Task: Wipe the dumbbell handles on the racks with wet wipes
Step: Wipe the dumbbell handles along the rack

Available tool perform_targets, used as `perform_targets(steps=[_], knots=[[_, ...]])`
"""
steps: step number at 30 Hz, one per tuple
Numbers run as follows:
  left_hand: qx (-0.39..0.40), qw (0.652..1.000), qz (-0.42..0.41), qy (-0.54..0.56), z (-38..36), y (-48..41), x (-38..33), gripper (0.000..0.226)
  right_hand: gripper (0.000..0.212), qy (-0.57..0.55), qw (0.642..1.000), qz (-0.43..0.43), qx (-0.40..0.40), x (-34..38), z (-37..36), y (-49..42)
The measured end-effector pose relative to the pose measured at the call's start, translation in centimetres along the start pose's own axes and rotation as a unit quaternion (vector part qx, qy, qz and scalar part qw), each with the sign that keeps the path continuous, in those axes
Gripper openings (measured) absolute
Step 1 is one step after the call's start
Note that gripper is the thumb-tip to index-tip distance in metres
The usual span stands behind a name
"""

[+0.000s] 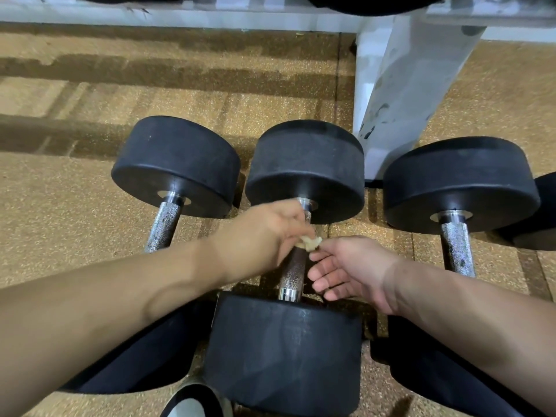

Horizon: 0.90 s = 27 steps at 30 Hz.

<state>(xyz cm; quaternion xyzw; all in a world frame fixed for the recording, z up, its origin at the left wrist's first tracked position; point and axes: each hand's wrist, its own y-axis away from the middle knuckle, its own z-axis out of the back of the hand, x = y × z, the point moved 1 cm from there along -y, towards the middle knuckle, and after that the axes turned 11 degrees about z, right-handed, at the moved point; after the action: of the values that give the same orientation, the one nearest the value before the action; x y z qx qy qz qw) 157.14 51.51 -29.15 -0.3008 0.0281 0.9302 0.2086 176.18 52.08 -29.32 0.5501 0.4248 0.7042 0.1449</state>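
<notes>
Though chromed, the handle [293, 270] looks dark-speckled.

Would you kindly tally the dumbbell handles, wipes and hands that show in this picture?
Dumbbell handles: 3, left, middle, right
Wipes: 1, pinched in the left hand
Hands: 2, the right hand open beside the wipe
Total: 6
</notes>
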Motion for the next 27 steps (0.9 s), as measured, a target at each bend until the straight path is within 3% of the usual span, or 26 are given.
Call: perform_targets(steps=[2,4,6,7,8,10,12,15,18,21,27], knots=[[0.053,0.998,-0.013,0.039,0.1,1.1,-0.5,0.016,0.029,0.006,1.000,0.001,0.002,0.0,0.0,-0.2],[0.164,0.980,0.041,0.108,1.3,1.7,-0.4,0.018,0.029,0.004,1.000,-0.001,-0.006,0.0,0.0,-0.3],[0.317,0.920,0.155,0.169,2.7,2.2,0.2,0.021,0.029,0.004,1.000,-0.002,-0.012,0.1,-0.1,-0.4],[0.351,0.895,0.198,0.190,3.1,2.4,0.6,0.021,0.029,0.006,1.000,-0.001,-0.011,0.2,-0.3,-0.5],[0.335,0.885,0.241,0.215,3.4,2.6,0.9,0.020,0.028,0.009,1.000,0.000,-0.007,0.2,-0.5,-0.6],[0.178,0.867,0.355,0.302,2.9,2.2,1.4,0.015,0.028,0.011,1.000,0.004,-0.008,0.3,-0.9,-0.8],[0.020,0.783,0.480,0.395,1.6,1.3,1.4,0.011,0.031,0.006,1.000,0.010,-0.015,0.4,-1.4,-0.9],[-0.010,0.650,0.562,0.510,-1.0,-1.3,0.0,0.019,0.027,-0.004,0.998,0.040,-0.046,0.6,-2.0,-0.8],[-0.024,0.587,0.561,0.584,-2.0,-2.3,-1.4,0.030,0.035,0.027,0.994,0.061,-0.090,0.4,-1.8,-0.5],[0.027,0.589,0.545,0.596,-1.7,-1.1,-1.8,0.037,0.036,0.057,0.992,0.066,-0.095,0.1,-1.7,-0.1],[0.193,0.595,0.590,0.510,-2.0,1.4,0.3,0.041,0.037,-0.015,0.995,0.011,-0.096,-0.1,-1.1,-0.7]])
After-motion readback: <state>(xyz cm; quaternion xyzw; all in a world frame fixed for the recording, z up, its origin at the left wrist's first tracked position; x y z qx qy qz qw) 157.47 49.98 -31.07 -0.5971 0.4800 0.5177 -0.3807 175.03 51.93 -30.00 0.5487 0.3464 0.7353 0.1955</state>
